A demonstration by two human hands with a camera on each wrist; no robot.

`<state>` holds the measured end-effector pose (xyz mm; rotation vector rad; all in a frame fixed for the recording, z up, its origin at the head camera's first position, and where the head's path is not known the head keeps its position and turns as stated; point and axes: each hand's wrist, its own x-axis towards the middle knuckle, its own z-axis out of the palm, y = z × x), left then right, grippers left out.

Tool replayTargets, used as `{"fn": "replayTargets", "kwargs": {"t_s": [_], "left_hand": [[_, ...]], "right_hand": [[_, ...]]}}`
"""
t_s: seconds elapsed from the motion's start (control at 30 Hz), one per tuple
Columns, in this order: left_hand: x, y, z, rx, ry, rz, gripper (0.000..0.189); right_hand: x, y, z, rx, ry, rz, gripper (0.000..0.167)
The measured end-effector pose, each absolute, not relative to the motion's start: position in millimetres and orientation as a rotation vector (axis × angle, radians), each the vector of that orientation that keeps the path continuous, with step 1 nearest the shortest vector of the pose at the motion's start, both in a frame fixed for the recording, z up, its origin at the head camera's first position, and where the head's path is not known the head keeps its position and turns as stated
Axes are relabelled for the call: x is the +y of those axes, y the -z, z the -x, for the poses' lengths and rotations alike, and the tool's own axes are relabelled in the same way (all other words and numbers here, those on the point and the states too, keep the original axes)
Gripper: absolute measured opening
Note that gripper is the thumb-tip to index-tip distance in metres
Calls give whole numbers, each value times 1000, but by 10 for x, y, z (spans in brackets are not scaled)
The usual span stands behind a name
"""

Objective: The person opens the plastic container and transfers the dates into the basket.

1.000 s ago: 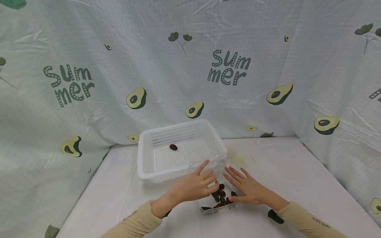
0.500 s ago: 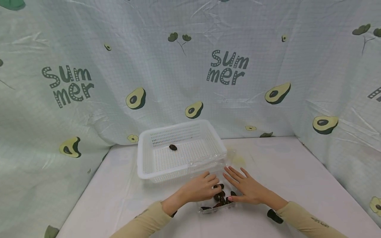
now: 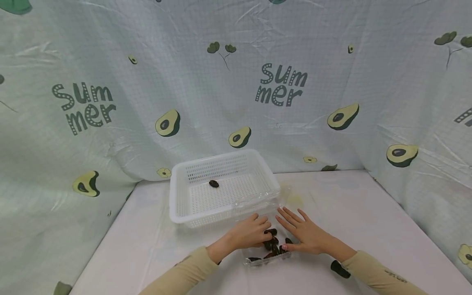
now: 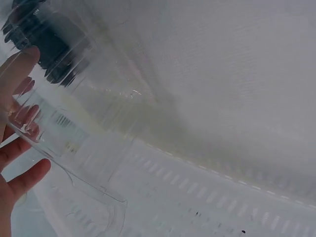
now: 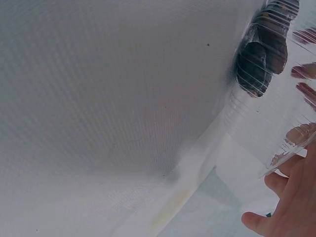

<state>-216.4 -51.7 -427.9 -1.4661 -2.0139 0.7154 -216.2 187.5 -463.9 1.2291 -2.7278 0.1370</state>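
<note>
A clear plastic clamshell box (image 3: pixel 267 259) lies open on the table, holding several dark brown, glossy fruits that look like dates (image 3: pixel 274 248). Over its left side my left hand (image 3: pixel 248 233) bends its fingers down to the dates, fingertips at the one nearest the back; whether they pinch it is hidden. Splayed and straight, the fingers of my right hand (image 3: pixel 306 235) lie along the box's right side, the thumb over its near right corner. Through the ribbed plastic, dates (image 4: pixel 49 47) show beside the left hand (image 4: pixel 15 138) in the left wrist view.
Behind the box stands a white perforated basket (image 3: pixel 177 205) with a single date (image 3: pixel 214 184) in it. The box's clear lid (image 3: pixel 256 200) leans on the basket's front rim. A printed cloth (image 3: pixel 206 90) hangs behind the white table (image 3: pixel 350 213).
My left hand has moved right and down to the dates, and its raised, straight index finger has bent. My right hand has stayed in place on the box.
</note>
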Motion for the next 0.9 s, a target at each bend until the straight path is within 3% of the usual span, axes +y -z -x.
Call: {"fn": "replayTargets", "kwargs": {"t_s": [0.9], "left_hand": [[-432,4474,2226,-2097,-808,1492,19]], "right_hand": [[1860,4621,2145,-2727,-139,-1228,77]]}}
